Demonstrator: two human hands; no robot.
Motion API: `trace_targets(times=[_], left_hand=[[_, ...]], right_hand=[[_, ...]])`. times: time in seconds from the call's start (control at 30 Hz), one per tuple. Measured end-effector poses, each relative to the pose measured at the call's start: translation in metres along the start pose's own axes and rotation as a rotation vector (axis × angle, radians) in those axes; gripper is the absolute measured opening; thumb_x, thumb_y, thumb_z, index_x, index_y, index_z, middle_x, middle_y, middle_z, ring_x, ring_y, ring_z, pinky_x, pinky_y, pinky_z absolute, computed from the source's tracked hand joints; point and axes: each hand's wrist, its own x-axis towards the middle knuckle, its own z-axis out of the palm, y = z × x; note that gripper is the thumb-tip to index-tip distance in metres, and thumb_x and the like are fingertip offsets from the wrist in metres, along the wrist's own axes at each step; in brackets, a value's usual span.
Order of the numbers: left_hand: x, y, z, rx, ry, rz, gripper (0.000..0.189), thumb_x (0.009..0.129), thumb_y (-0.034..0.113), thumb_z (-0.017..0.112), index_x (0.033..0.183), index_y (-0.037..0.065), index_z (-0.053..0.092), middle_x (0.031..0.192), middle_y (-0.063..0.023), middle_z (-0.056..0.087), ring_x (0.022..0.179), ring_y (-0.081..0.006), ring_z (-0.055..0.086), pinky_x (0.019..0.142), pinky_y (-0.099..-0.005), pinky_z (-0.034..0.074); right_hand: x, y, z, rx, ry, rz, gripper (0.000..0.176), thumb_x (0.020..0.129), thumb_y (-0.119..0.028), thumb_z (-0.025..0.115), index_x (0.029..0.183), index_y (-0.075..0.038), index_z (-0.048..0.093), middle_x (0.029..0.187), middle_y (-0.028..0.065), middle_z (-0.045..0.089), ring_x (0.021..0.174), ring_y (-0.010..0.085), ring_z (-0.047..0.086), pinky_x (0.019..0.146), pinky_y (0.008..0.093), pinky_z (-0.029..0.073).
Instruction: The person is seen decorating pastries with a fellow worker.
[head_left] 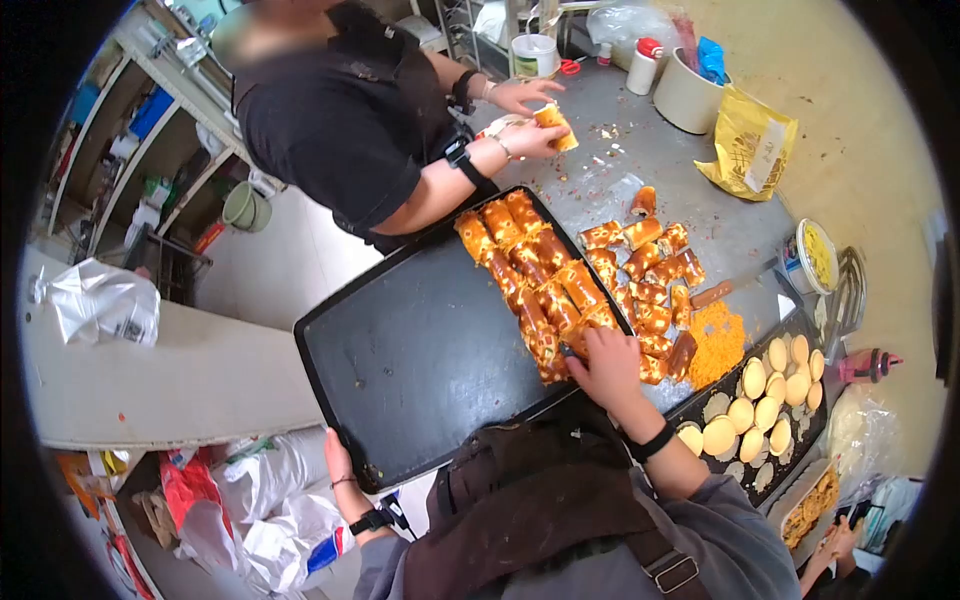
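My left hand (340,458) is closed on the near left corner of a large black baking tray (410,350), which slants across the view in front of my body. Rows of browned bread rolls (535,252) with pale patches fill the tray's right end. My right hand (607,368) curls over a roll at the near end of these rows, its fingertips partly hidden. Just right of the tray, several cut roll pieces (643,262) lie loose on the metal table (600,95), beside a heap of orange shreds (717,345).
Across the tray, a co-worker (340,125) holds a roll piece (556,128). A knife (735,284) lies near a tub of yellow filling (817,255). Round pale cakes (767,412) sit on another dark tray at right. A yellow bag (752,145) stands at the back.
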Motion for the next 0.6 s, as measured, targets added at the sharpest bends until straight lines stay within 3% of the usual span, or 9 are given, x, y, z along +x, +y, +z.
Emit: trace_targets(times=[0.13,0.37,0.47,0.57,0.6], left_hand=[[-0.003,0.017,-0.002,0.095,-0.013,-0.060,0.060,0.095,0.045,0.032,0.111,-0.008,0.054,0.103,-0.0107,0.059,0.092,-0.0179,0.051,0.083,-0.0322,0.040],[0.014,0.017,-0.006,0.136,0.018,0.095,0.062,0.094,0.047,0.033,0.111,-0.009,0.054,0.105,-0.0134,0.060,0.094,-0.0202,0.053,0.085,-0.0340,0.041],[0.034,-0.001,-0.016,0.205,0.006,0.049,0.062,0.093,0.047,0.034,0.112,-0.009,0.054,0.105,-0.0141,0.060,0.096,-0.0210,0.053,0.086,-0.0344,0.041],[0.027,0.018,-0.014,0.219,-0.005,0.033,0.068,0.091,0.053,0.036,0.116,-0.008,0.052,0.111,-0.0119,0.057,0.100,-0.0192,0.051,0.090,-0.0333,0.039],[0.012,0.035,-0.004,0.128,-0.001,0.034,0.062,0.093,0.047,0.035,0.115,-0.009,0.052,0.109,-0.0141,0.059,0.097,-0.0217,0.053,0.087,-0.0348,0.041]], right_hand=[[-0.002,0.048,0.000,-0.072,0.189,0.142,0.039,0.074,-0.031,0.063,0.102,-0.005,0.056,0.096,0.0087,0.056,0.094,0.0237,0.051,0.078,0.0407,0.036],[-0.008,0.070,0.020,-0.103,0.016,0.231,0.034,0.075,-0.028,0.062,0.101,-0.006,0.060,0.093,0.0076,0.058,0.090,0.0229,0.053,0.077,0.0416,0.035],[-0.004,0.073,0.024,-0.098,-0.017,0.253,0.025,0.077,-0.024,0.057,0.094,-0.007,0.063,0.089,0.0066,0.058,0.088,0.0218,0.054,0.076,0.0425,0.035],[-0.001,0.078,0.028,-0.097,-0.005,0.229,0.017,0.077,-0.018,0.052,0.082,-0.008,0.064,0.085,0.0066,0.059,0.085,0.0219,0.056,0.075,0.0429,0.035],[-0.001,0.079,0.028,-0.083,-0.007,0.227,0.016,0.076,-0.017,0.052,0.080,-0.008,0.064,0.085,0.0068,0.059,0.085,0.0219,0.056,0.075,0.0430,0.035]])
